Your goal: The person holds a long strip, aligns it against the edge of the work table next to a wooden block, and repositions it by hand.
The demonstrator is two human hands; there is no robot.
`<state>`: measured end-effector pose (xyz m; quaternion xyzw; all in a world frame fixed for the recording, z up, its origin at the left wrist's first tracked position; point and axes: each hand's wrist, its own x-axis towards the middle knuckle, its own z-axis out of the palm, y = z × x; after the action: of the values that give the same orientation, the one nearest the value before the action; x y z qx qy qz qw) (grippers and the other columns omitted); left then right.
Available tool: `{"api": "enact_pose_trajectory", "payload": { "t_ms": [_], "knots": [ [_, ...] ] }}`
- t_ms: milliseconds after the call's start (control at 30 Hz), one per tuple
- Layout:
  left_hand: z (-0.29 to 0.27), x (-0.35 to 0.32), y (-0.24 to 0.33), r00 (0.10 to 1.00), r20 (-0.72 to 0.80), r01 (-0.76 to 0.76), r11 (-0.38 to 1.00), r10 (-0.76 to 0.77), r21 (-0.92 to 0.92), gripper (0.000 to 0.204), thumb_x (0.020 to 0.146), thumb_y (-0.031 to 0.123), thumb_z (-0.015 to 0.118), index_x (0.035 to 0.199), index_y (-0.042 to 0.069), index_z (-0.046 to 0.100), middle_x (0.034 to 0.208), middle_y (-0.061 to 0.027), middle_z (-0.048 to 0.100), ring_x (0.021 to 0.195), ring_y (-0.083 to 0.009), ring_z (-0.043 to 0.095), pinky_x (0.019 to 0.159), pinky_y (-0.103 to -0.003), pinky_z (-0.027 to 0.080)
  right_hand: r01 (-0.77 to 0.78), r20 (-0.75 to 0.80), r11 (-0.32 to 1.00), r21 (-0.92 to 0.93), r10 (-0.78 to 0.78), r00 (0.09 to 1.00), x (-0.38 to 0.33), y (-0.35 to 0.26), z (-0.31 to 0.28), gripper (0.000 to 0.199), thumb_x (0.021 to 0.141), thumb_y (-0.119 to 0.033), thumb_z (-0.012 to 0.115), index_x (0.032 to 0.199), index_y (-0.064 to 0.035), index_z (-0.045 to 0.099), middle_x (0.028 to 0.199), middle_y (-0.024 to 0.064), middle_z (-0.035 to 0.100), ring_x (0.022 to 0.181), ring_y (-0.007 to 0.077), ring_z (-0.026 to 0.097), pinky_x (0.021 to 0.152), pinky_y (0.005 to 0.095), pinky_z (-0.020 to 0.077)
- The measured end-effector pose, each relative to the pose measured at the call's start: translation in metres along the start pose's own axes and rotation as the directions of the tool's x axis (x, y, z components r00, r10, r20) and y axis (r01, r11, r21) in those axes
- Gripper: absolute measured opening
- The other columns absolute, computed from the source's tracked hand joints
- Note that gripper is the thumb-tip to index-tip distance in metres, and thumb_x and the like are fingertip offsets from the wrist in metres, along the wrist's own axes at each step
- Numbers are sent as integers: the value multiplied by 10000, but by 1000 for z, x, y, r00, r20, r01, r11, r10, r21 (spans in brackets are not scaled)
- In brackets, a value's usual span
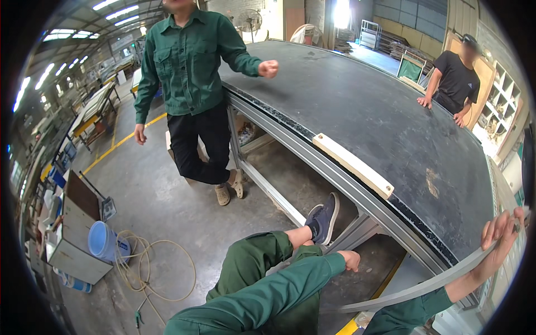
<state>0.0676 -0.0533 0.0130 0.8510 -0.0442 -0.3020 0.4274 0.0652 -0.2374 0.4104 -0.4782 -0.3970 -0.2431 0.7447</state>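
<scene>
Grey and flexible, a long thin strip (424, 286) is clamped in the grip of the person's right hand (499, 234), whose fingers curl around its upper end at the right edge of the big black table (363, 111). From there the strip's long axis runs in a shallow curve down and to the left, its far end pointing toward the lower middle of the view, below the table's edge. The left hand (350, 260) is closed into a loose fist near the metal frame (312, 162) under the table, above the strip's lower end; whether it holds anything cannot be told. A pale wooden block (353, 165) lies on the table's near edge. On the concrete floor to the left, a light blue bucket (104, 241) lies on its side beside a grey cabinet (72, 245), its inside hidden, with a pale hose (162, 268) looped next to it. One person in a green shirt (187, 61) stands by the table's far corner, and another in a black shirt (455, 78) leans on its far side.
</scene>
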Motion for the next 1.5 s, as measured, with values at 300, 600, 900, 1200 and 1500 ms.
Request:
{"api": "enact_pose_trajectory", "payload": {
  "t_ms": [300, 600, 900, 1200, 1500],
  "knots": [
    [0, 2, -1, 1000, 6, 7, 1000, -7, 5, 293, 762, 289, 664, 717, 0, 666, 670, -82, 641, 634, -257, 610, 607, -392, 471, -3, -1, 1000, 3, 3, 1000, -1, 0, 1, 262, 978, -195, 384, 1183, -34, 401, 671, -14, 325, 462, 15, 312, 432, 143, 254],
    [0, 1, -1, 1000, 2, 4, 1000, -4, 6, 285, 759, 292, 664, 730, 9, 671, 676, -82, 643, 645, -251, 616, 611, -387, 477, 3, -3, 1000, -9, -3, 1000, -1, -1, 0, 266, 977, -201, 386, 1181, -30, 401, 669, -14, 329, 456, 13, 314, 433, 142, 251],
    [-1, -1, -2, 1000, 8, 1, 1000, -2, 22, 274, 744, 289, 670, 737, 15, 672, 681, -81, 646, 660, -249, 619, 621, -386, 477, 5, -4, 1000, -1, -5, 1000, -1, -1, 0, 268, 977, -198, 381, 1183, -26, 396, 669, -13, 328, 457, 14, 315, 432, 143, 254],
    [-1, -2, -3, 1000, -12, -2, 1000, 2, 12, 270, 737, 281, 670, 713, 13, 668, 665, -81, 641, 653, -253, 618, 619, -385, 476, -1, -16, 1000, -6, 1, 1000, -2, -1, 1, 271, 976, -200, 383, 1187, -30, 391, 670, -14, 325, 458, 14, 313, 435, 146, 248],
    [-2, -5, 1, 1000, -6, -6, 1000, 7, 19, 267, 738, 271, 677, 722, 5, 666, 668, -83, 641, 657, -255, 617, 621, -381, 474, -35, -84, 998, -55, 30, 996, -3, -5, 9, 356, 966, -225, 413, 1232, 5, 360, 660, -16, 323, 452, 14, 305, 431, 153, 238]
  ]
}}
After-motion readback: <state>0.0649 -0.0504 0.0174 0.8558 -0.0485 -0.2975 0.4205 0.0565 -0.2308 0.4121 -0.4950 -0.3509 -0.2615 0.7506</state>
